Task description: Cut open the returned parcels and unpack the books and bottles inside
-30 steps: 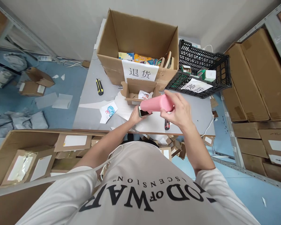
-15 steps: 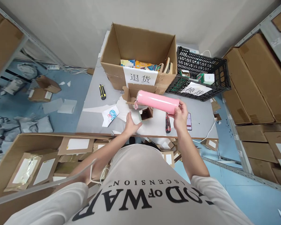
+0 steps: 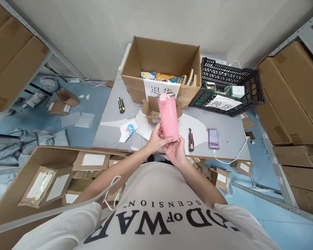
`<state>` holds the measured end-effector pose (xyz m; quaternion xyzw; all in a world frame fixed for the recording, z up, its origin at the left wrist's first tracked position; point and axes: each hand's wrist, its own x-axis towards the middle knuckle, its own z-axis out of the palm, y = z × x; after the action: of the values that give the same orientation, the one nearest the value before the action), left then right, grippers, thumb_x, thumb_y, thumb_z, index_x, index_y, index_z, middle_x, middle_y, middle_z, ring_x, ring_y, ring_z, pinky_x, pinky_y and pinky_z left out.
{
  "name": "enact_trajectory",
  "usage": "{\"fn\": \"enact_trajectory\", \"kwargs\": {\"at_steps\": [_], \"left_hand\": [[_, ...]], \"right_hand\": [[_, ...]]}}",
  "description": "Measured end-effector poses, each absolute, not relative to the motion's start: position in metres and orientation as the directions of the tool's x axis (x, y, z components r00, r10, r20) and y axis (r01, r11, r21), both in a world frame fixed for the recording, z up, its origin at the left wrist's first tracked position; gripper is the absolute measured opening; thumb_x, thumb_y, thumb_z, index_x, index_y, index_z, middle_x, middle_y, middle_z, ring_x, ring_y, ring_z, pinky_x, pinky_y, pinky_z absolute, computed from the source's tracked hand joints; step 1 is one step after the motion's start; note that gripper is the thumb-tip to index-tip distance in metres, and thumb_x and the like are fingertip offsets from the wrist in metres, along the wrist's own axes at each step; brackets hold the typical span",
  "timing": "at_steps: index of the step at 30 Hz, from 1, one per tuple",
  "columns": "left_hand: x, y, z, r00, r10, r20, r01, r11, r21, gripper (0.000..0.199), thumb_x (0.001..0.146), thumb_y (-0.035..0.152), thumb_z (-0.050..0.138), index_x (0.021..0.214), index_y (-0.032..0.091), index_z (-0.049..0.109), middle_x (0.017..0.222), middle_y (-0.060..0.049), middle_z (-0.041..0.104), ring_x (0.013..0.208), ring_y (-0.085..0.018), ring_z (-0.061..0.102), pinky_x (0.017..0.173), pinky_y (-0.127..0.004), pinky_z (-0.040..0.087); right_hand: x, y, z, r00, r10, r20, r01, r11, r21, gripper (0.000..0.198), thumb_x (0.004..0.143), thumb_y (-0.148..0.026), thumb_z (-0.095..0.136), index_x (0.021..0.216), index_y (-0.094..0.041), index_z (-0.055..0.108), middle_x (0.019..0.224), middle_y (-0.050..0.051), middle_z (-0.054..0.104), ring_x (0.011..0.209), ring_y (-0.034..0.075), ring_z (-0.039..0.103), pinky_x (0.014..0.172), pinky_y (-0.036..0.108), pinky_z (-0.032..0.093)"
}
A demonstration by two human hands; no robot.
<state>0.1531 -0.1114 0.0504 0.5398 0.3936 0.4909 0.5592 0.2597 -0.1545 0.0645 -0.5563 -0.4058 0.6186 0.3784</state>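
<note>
A pink tumbler (image 3: 169, 118) with a metal-rimmed lid and a pink strap stands nearly upright in the air between my hands. My left hand (image 3: 158, 139) wraps round its lower left side, thumb across the front. Under its base and lower right side, my right hand (image 3: 176, 151) supports it with curled fingers. Behind the tumbler sits a small opened cardboard box (image 3: 152, 113), partly hidden by it. To the right of my hands lies a red and black utility knife (image 3: 191, 140).
A large cardboard box (image 3: 133, 85) with books and a black plastic crate (image 3: 250, 92) stand at the table's back. A yellow and black knife (image 3: 121, 105), a printed card (image 3: 128, 130) and a phone on a cable (image 3: 213, 139) lie on the table. A carton of parcels (image 3: 39, 156) stands front left.
The tumbler has turned from lying sideways to nearly upright and come closer to my body. My left hand has taken hold of it, and my right hand has moved left with it.
</note>
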Motion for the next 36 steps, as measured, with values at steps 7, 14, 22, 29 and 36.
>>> {"fn": "enact_trajectory", "kwargs": {"at_steps": [7, 14, 22, 29, 36], "left_hand": [[0.141, -0.116, 0.034, 0.194, 0.979, 0.062, -0.158, -0.031, 0.987, 0.089, 0.059, 0.053, 0.082, 0.132, 0.022, 0.042, 0.121, -0.012, 0.061, 0.108, -0.027, 0.062, 0.087, -0.038, 0.054], [0.145, -0.122, 0.031, 0.206, 0.979, 0.01, -0.162, 0.024, 0.986, 0.089, 0.057, 0.05, 0.084, 0.132, 0.021, 0.044, 0.12, -0.012, 0.062, 0.108, -0.028, 0.062, 0.089, -0.04, 0.053], [0.145, -0.127, 0.032, 0.139, 0.99, 0.034, -0.05, -0.027, 0.998, 0.092, 0.055, 0.051, 0.084, 0.132, 0.022, 0.044, 0.123, -0.012, 0.06, 0.11, -0.027, 0.06, 0.092, -0.039, 0.049], [0.148, -0.133, 0.043, -0.024, 0.998, 0.051, 0.209, -0.045, 0.977, 0.104, 0.045, 0.047, 0.089, 0.135, 0.025, 0.045, 0.123, -0.01, 0.057, 0.102, -0.025, 0.057, 0.085, -0.038, 0.05], [0.149, -0.147, 0.042, 0.14, 0.986, -0.089, -0.398, 0.139, 0.907, 0.092, 0.056, 0.058, 0.082, 0.133, 0.026, 0.045, 0.128, -0.012, 0.054, 0.114, -0.028, 0.055, 0.091, -0.042, 0.049]], "right_hand": [[0.305, -0.134, 0.06, -0.007, 0.968, -0.249, 0.184, -0.244, -0.952, 0.062, 0.095, -0.057, 0.018, 0.145, -0.022, 0.029, 0.141, 0.015, 0.049, 0.107, 0.019, 0.061, 0.085, 0.034, 0.052], [0.325, -0.071, 0.107, -0.081, 0.997, 0.005, 0.343, 0.033, -0.939, 0.071, 0.09, -0.07, 0.022, 0.147, -0.028, 0.03, 0.142, 0.011, 0.049, 0.118, 0.022, 0.057, 0.089, 0.038, 0.052], [0.313, -0.05, 0.12, -0.161, 0.986, 0.047, 0.209, 0.08, -0.975, 0.057, 0.087, -0.057, 0.047, 0.136, -0.028, 0.045, 0.134, 0.007, 0.056, 0.11, 0.02, 0.059, 0.085, 0.04, 0.055], [0.316, -0.04, 0.11, -0.148, 0.984, 0.1, 0.161, 0.123, -0.979, 0.072, 0.061, -0.056, 0.078, 0.122, -0.026, 0.055, 0.131, 0.008, 0.056, 0.11, 0.026, 0.057, 0.084, 0.04, 0.055], [0.319, -0.037, 0.094, -0.021, 0.999, 0.035, -0.157, 0.031, -0.987, 0.057, 0.061, -0.059, 0.077, 0.106, -0.031, 0.055, 0.105, 0.0, 0.063, 0.096, 0.022, 0.062, 0.072, 0.035, 0.057]]}}
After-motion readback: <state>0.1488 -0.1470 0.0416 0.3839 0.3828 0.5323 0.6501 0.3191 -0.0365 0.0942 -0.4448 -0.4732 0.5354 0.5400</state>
